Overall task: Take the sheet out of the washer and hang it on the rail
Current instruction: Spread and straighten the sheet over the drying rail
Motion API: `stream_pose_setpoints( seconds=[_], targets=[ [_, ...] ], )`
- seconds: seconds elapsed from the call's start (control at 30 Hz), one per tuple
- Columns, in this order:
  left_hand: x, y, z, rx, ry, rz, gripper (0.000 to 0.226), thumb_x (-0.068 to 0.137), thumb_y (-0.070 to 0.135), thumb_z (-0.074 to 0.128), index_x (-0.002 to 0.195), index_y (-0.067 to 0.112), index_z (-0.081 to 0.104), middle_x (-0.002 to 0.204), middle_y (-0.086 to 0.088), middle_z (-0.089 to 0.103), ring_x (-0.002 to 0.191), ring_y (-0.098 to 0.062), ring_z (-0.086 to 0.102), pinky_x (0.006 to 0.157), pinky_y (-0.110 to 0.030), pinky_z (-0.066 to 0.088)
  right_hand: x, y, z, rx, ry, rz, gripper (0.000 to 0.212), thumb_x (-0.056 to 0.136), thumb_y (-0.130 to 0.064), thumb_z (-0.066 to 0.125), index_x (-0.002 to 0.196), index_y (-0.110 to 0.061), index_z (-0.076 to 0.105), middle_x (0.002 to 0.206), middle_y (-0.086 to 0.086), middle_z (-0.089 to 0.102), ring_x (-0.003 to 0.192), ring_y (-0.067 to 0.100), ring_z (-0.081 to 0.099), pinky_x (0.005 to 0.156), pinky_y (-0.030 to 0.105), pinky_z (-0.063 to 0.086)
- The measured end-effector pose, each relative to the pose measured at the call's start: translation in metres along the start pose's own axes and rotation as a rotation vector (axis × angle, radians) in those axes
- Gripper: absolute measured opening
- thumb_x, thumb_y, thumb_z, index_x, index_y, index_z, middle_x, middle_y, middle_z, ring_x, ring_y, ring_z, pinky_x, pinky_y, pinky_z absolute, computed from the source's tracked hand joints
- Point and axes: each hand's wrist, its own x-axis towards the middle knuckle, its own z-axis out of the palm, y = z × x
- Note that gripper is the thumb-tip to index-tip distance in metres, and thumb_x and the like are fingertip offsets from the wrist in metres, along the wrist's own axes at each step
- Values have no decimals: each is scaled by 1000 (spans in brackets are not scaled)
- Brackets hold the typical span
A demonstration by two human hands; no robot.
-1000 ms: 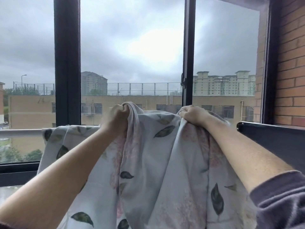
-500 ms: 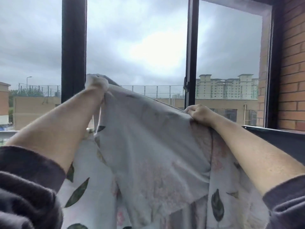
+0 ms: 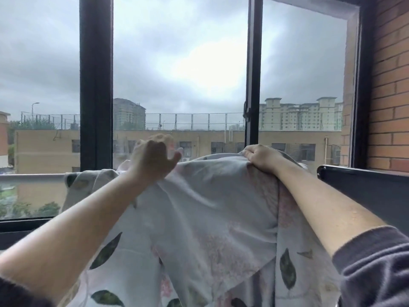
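sheet (image 3: 199, 207) — draped over rail (image 3: 33, 177) | left hand (image 3: 152, 158) spread, empty, above it | right hand (image 3: 262, 157) clutches its top fold

The pale leaf-printed fabric sheet (image 3: 199, 218) lies draped over the white round rail (image 3: 33, 177), which runs across in front of the black-framed window (image 3: 96, 85). The left hand (image 3: 152, 158) is above the sheet's top edge. To its right, the right hand (image 3: 263, 157) grips the sheet's crest. Further right, a red brick wall (image 3: 389, 85) rises above a black flat ledge (image 3: 365, 187).

Leaf-print sheet (image 3: 199, 218) draped over white rail (image 3: 33, 177).
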Motion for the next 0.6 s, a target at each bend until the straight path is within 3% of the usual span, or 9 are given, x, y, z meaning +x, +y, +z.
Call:
stream_pose_setpoints(
  seconds=[0.07, 0.13, 0.23, 0.3, 0.37, 0.47, 0.53, 0.6],
  targets=[
    [-21, 31, 1, -76, 33, 285, 52, 81, 64, 41, 100, 20, 58, 103, 2, 64, 88, -16, 59, 82, -33, 43, 0, -3, 2, -2, 7, -6, 32, 98, -43, 39, 117, -31, 62, 129, 0, 61, 121, 24, 52, 103, 38, 39],
    [-37, 56, 13, 50, 37, 423, 52, 75, 66, 54, 101, 21, 58, 102, 1, 61, 90, -17, 59, 77, -36, 48, -3, -7, 3, -5, 33, -19, 33, 97, -44, 38, 117, -31, 61, 128, 1, 61, 120, 25, 53, 102, 39, 41],
    [-40, 71, 27, 250, 140, 525, 19, 70, 34, 75, 79, 21, 64, 84, -1, 61, 76, -23, 63, 61, -34, 48, -12, -6, 0, 1, 89, -66, 35, 99, -42, 36, 117, -25, 60, 121, 6, 64, 113, 27, 55, 93, 37, 44],
    [-30, 67, 27, 277, 223, 581, 6, 73, 21, 67, 69, 22, 62, 72, 2, 58, 61, -19, 63, 51, -28, 45, -19, 0, -4, -11, 109, -83, 35, 99, -43, 34, 117, -25, 59, 118, 7, 65, 110, 27, 57, 88, 35, 43],
    [-12, 60, 16, 321, 310, 583, 13, 71, 15, 69, 65, 20, 58, 65, 2, 55, 47, -17, 59, 45, -24, 40, -24, 9, -8, -60, 111, -61, 37, 99, -46, 31, 119, -28, 56, 120, 6, 64, 112, 27, 56, 93, 38, 41],
    [21, 45, -12, 641, 383, 484, 21, 61, 15, 79, 60, 18, 58, 57, 3, 54, 36, -13, 50, 45, -19, 36, -27, 19, -16, -35, 99, 32, 37, 99, -43, 31, 120, -24, 56, 126, 10, 60, 117, 30, 52, 98, 41, 38],
    [33, 31, -25, 745, 297, 330, 13, 66, 12, 74, 72, 15, 63, 62, 3, 59, 46, -14, 59, 57, -20, 44, -29, 20, -19, 22, 78, 48, 39, 99, -41, 33, 119, -19, 58, 129, 12, 58, 118, 30, 51, 96, 37, 39],
    [38, 21, -19, 686, -5, 109, 15, 76, 6, 61, 90, 10, 64, 86, -5, 67, 77, -22, 67, 78, -29, 46, -33, 17, -17, 68, 42, 29, 41, 100, -42, 34, 116, -15, 60, 126, 13, 59, 115, 30, 53, 90, 33, 39]
  ],
)
